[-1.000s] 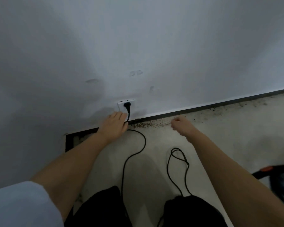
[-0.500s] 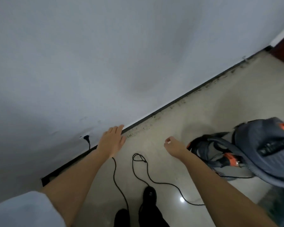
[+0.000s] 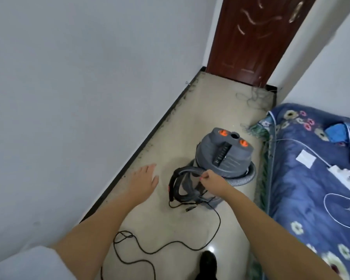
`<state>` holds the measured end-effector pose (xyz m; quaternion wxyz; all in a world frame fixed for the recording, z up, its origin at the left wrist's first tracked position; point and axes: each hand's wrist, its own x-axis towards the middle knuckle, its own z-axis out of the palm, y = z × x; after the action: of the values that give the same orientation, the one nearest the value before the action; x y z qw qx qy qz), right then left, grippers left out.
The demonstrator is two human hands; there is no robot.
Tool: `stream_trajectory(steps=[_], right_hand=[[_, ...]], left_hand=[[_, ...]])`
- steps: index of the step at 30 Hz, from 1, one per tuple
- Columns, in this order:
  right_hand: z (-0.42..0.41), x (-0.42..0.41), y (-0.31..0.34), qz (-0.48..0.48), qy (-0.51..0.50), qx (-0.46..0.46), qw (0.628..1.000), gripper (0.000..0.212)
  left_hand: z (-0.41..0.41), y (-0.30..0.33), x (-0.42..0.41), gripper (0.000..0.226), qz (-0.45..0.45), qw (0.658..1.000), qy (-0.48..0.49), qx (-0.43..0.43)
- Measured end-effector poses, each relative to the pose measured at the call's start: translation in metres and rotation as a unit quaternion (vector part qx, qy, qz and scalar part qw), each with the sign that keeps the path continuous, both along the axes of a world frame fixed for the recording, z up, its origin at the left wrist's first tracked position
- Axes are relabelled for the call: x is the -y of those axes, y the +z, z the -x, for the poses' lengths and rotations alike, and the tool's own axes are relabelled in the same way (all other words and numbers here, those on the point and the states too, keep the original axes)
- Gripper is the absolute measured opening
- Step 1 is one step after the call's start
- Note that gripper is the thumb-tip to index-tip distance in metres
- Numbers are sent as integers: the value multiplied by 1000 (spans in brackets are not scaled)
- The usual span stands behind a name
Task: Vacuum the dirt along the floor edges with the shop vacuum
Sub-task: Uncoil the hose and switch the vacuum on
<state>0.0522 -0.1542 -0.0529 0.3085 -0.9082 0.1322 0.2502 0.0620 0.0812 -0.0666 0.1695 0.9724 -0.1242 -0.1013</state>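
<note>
From the head camera, looking down: the grey drum-shaped shop vacuum with two orange knobs on its lid [image 3: 223, 153] stands on the pale polished floor [image 3: 170, 223], between the white wall [image 3: 69, 87] and the bed under a blue flowered cover [image 3: 303, 178]. The right hand [image 3: 209, 178] has its fingers curled round the ribbed grey hose [image 3: 190, 170] where it arches over the front of the drum — a narrow pinching hold. The left hand [image 3: 144, 178] hangs flat and wide above the floor, holding nothing, near the black skirting strip [image 3: 150, 136].

The dirt, a dark scatter of crumbs and fibres [image 3: 170, 116], lies along that strip up to the dark brown door [image 3: 253, 37]. None of it looks touched, so I'd judge the work not yet begun.

What could go wrong: the thin black power cord [image 3: 150, 250] loops loose over the floor just beside a black shoe [image 3: 208, 259] — a step could snag it, jerking the drum or tripping the person. Pulling the hose hard might tip the drum too.

Room is tight: a narrow lane, the bed edge close on the right, tangled wires [image 3: 253, 98] before the door, open floor mainly along the wall
</note>
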Motion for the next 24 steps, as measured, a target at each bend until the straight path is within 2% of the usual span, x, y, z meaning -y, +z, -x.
stream_trajectory(steps=[3,6,8,12,14,17,19,21,22,24], right_hand=[[-18,64,-4,-6,-28,-5,1000,30],[-45,134,-14,-9,-28,-16,999,35],[-63,179,-22,-11,-31,-27,999,33],[-86,249,-42,13,-52,-37,998,12],[-96,269,-58,13,-71,-43,996,6],[-102,282,-84,-3,-101,-74,992,25],[-105,283,-110,-12,-112,-109,988,34],[-110,281,-143,-31,-151,-135,979,33],[-113,279,-162,-58,-187,-156,968,26],[-119,272,-193,-136,-307,-197,921,13]], left_hand=[[-35,4,75,47,2,999,-32,6],[-72,-2,162,44,19,999,-51,-4],[-93,-9,217,46,27,998,-61,-18],[-117,-25,288,45,31,997,-66,-37],[-126,-40,301,43,52,995,-33,-77],[-137,-76,302,38,86,982,65,-156],[-147,-98,298,36,138,957,159,-200],[-162,-123,292,37,180,915,267,-245],[-171,-141,288,38,197,889,311,-273],[-186,-176,283,43,229,835,373,-334]])
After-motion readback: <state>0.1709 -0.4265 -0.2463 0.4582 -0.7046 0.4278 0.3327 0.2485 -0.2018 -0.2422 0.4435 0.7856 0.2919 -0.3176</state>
